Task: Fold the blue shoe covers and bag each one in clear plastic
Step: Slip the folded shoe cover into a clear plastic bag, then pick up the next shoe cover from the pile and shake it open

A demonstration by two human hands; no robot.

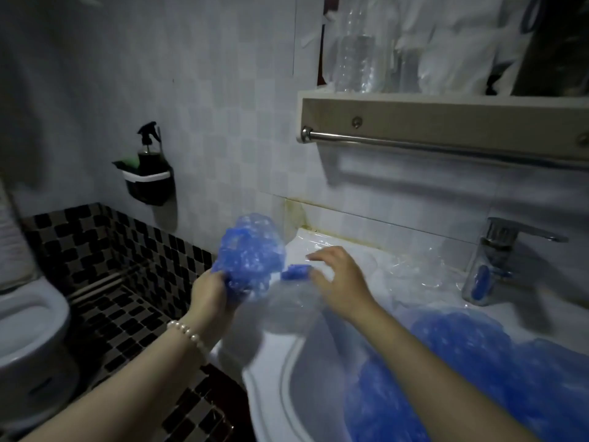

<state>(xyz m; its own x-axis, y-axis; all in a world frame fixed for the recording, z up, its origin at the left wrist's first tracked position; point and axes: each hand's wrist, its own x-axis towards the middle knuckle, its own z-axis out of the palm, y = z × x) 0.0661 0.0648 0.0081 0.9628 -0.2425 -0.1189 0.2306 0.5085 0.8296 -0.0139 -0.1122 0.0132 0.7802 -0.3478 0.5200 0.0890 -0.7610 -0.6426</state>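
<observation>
At centre frame the left hand (212, 290) gripped a crumpled blue shoe cover (251, 260) above the sink rim (271, 371). The right hand (338, 282), fingers spread and holding nothing, hovered over clear plastic (322, 247) beside a folded cover (296, 272). Flattening the cover before folding would probably help. Open room lay left of the rim; the tap (497, 256) bounded the right.
</observation>
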